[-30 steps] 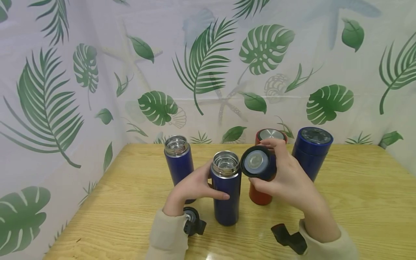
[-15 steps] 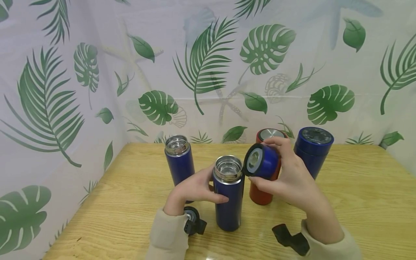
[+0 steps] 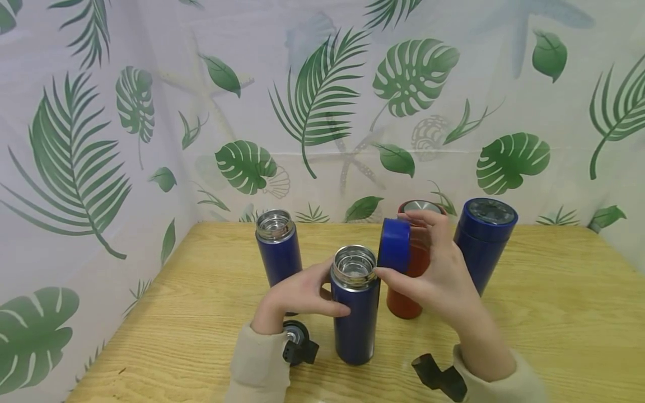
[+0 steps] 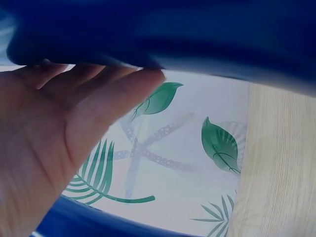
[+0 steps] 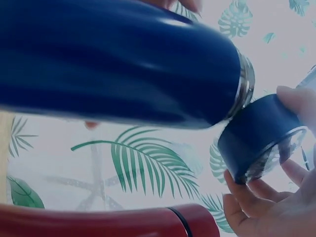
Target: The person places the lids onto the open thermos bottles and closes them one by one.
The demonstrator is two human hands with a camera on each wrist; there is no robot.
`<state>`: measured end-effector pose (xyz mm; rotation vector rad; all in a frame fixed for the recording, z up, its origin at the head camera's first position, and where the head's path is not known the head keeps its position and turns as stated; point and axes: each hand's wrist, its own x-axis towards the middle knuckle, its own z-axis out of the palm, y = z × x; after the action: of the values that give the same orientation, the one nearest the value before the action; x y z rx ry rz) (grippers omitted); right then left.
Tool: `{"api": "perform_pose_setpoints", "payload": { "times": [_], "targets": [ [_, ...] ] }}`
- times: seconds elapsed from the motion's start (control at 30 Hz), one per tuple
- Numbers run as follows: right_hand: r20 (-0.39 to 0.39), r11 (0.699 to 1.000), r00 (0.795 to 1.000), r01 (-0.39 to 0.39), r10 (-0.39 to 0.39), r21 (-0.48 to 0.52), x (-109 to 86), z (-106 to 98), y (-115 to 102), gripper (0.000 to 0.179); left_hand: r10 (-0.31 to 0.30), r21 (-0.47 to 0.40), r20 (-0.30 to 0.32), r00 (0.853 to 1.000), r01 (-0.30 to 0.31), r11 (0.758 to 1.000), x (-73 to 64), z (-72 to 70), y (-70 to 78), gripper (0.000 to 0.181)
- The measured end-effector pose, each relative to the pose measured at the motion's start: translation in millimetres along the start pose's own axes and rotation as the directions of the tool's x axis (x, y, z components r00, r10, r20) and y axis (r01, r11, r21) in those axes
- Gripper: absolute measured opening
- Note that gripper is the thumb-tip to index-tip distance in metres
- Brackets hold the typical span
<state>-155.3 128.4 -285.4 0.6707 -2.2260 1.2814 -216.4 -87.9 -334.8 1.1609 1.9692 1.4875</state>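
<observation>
From afar I have the head view facing forward and down over the table [image 3: 176, 324] to the leafy backdrop [image 3: 322, 112], while both wrist views face that backdrop from close in, tipped onto opposite sides, the right one sharing the front blue bottle [image 3: 355, 331] and red flask [image 3: 405, 305] with the head view.

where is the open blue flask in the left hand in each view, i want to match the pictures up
Head: the open blue flask is just below and right of centre, held in the left hand.
Left wrist: the flask is a broad blurred band across the top, above the hand.
Right wrist: the flask runs across the upper left, its neck beside the blue lid.
Shared landmark: the leaf-printed backdrop.
</observation>
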Motion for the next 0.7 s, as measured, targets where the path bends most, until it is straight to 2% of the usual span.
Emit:
{"api": "perform_pose_setpoints", "payload": {
  "times": [0.2,0.33,0.7],
  "targets": [
    [-0.032,0.999,0.999,0.027,-0.026,0.020,0.1,9.2,-0.6,0.080,0.015,0.021,-0.046,0.999,-0.014,1.000,-1.9,-1.4,1.4,0.063],
    [-0.039,0.997,0.998,0.056,-0.055,0.049,0.9,16.0,-0.8,0.078,0.050,0.005,-0.080,0.996,-0.050,0.999,-3.0,-1.8,3.5,0.065],
    [-0.015,0.992,0.994,0.106,-0.105,0.061,6.8,29.6,-2.0,0.075,0.103,0.022,-0.077,0.992,-0.102,0.995,-1.6,-2.2,3.4,0.066]
  ]
}}
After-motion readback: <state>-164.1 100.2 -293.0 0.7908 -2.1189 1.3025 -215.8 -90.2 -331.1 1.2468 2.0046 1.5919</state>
